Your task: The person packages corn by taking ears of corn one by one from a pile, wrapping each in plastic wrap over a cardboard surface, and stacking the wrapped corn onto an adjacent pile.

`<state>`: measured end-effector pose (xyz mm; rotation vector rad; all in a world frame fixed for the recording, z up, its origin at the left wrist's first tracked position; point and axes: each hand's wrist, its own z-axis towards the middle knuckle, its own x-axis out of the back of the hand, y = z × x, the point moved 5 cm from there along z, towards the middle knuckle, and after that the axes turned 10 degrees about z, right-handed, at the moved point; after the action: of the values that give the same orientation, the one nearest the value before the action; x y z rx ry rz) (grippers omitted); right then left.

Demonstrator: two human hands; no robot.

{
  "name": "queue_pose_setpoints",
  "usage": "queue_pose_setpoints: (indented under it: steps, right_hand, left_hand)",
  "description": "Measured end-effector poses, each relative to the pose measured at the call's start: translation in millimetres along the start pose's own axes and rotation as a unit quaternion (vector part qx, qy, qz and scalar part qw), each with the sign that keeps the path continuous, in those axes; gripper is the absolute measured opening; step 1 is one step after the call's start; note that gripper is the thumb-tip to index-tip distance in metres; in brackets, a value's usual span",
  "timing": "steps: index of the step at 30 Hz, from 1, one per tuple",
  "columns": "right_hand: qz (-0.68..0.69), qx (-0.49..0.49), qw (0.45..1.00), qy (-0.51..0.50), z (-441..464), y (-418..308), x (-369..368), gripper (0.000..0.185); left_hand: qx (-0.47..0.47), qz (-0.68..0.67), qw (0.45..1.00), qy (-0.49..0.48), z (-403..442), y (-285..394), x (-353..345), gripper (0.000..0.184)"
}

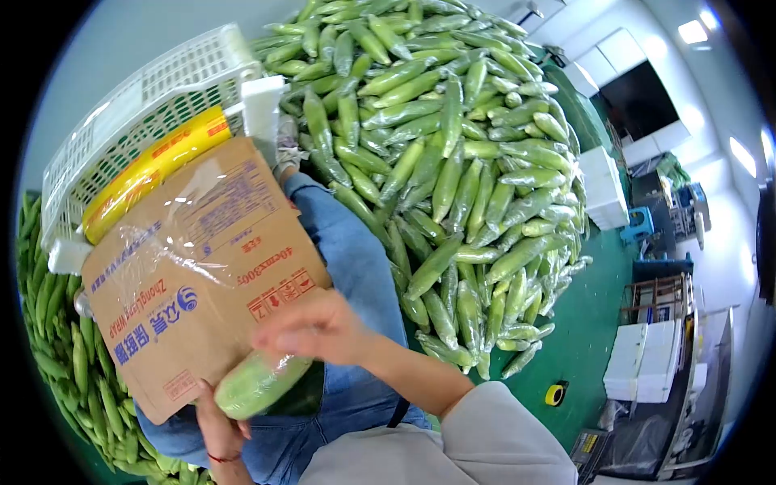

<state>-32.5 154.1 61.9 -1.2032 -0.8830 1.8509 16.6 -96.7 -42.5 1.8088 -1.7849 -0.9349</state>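
Note:
A green ear of corn (263, 384) in clear film lies at a slant over my lap, at the near edge of the cardboard. My left hand (217, 424), with a red string at the wrist, grips its lower left end; some fingers are hidden beneath. Over its upper right end is my right hand (315, 330), fingers smeared by motion, so I cannot tell whether they touch it. The printed brown cardboard sheet (202, 275) rests against my legs, with clear film (174, 242) lying across it.
Behind the cardboard are a yellow roll (158, 174) and a white plastic crate (153, 89). Film-wrapped corn (453, 178) forms a big heap ahead; unwrapped ears (89, 380) lie at left. A yellow tape roll (555, 394) and white foam boxes (643, 360) are at right.

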Motion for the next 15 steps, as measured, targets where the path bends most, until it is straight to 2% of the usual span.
queue_pose_setpoints:
  steps: [1, 2, 4, 6, 7, 8, 9, 10, 11, 12, 14, 15]
  right_hand:
    - [0.202, -0.019, 0.979, 0.034, 1, -2, 6, 0.024]
    - [0.236, -0.013, 0.971, 0.045, 5, -9, 13, 0.025]
    - [0.308, -0.004, 0.949, 0.074, 4, -22, 28, 0.027]
    - [0.357, 0.0, 0.926, 0.122, 1, -25, 40, 0.034]
    - [0.38, 0.004, 0.913, 0.144, 2, -26, 44, 0.039]
    - [0.322, 0.028, 0.918, 0.229, 1, -30, 47, 0.043]
    - [0.264, 0.05, 0.911, 0.313, -2, -37, 40, 0.048]
    - [0.204, 0.073, 0.893, 0.393, -9, -39, 37, 0.052]
    - [0.246, 0.058, 0.905, 0.343, -17, -25, 30, 0.065]
    - [0.258, 0.071, 0.889, 0.372, -28, -4, 28, 0.065]
    - [0.242, -0.014, 0.897, 0.369, -57, 31, 56, 0.055]
    - [0.297, -0.036, 0.874, 0.383, -68, 24, 79, 0.043]
  left_hand:
    - [-0.007, 0.033, 0.998, -0.053, -10, -2, -15, 0.061]
    - [-0.017, 0.066, 0.992, -0.106, -16, -2, -28, 0.066]
    - [-0.173, 0.185, 0.964, -0.085, -17, 4, -38, 0.061]
    - [-0.3, 0.306, 0.898, -0.101, -24, 21, -55, 0.053]
    - [-0.348, 0.37, 0.852, -0.127, -40, 50, -74, 0.05]
    - [-0.396, 0.43, 0.797, -0.151, -49, 67, -89, 0.052]
    - [-0.466, 0.457, 0.752, -0.093, -40, 66, -99, 0.066]
    - [-0.474, 0.475, 0.736, -0.086, -37, 67, -109, 0.067]
    - [-0.483, 0.493, 0.719, -0.08, -36, 77, -134, 0.068]
    - [-0.49, 0.51, 0.703, -0.075, -33, 88, -156, 0.069]
    - [-0.498, 0.55, 0.658, -0.131, -20, 97, -188, 0.067]
    - [-0.487, 0.57, 0.642, -0.163, -20, 97, -204, 0.067]
